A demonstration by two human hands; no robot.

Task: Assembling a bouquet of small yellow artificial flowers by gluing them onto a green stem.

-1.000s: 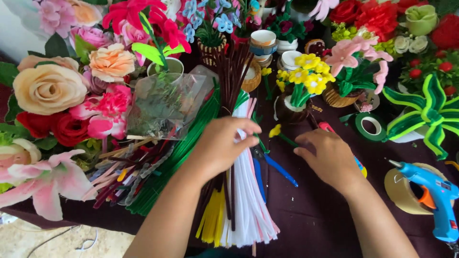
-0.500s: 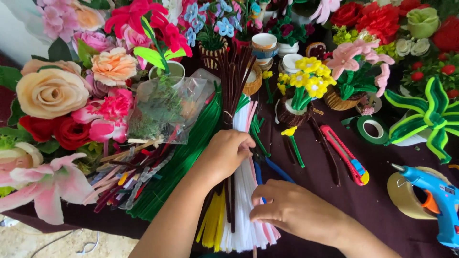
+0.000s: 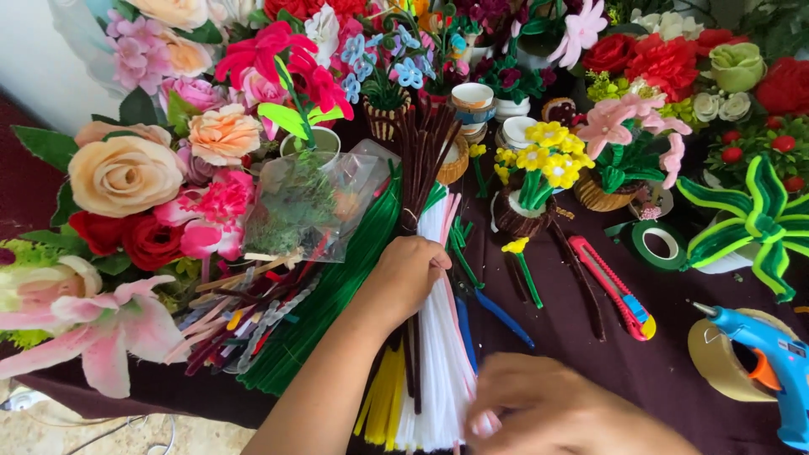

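Many flowers [image 3: 126,173] around pipe cleaners [image 3: 438,354]

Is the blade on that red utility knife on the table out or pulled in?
Cannot tell. The red utility knife lies flat on the dark table, but its tip is too small to show any blade.

Background clutter on the dark maroon worktop [image 3: 674,371], craft flowers all round.
Right edge: blue hot-glue gun [image 3: 771,358] over a tan roll of packing tape [image 3: 716,362]. Red and yellow utility knife [image 3: 613,288] lies near centre-right, green floral tape roll [image 3: 660,244] just beyond it. Small yellow-flower pot in a brown woven basket [image 3: 531,190] stands mid-worktop; green and white striped pipe-cleaner leaf plant [image 3: 750,219] further right. Left side: large peach fabric rose [image 3: 122,174], red fabric roses [image 3: 126,240], pink fabric lily [image 3: 93,324]. Clear plastic bag of green moss [image 3: 308,211] rests against them.
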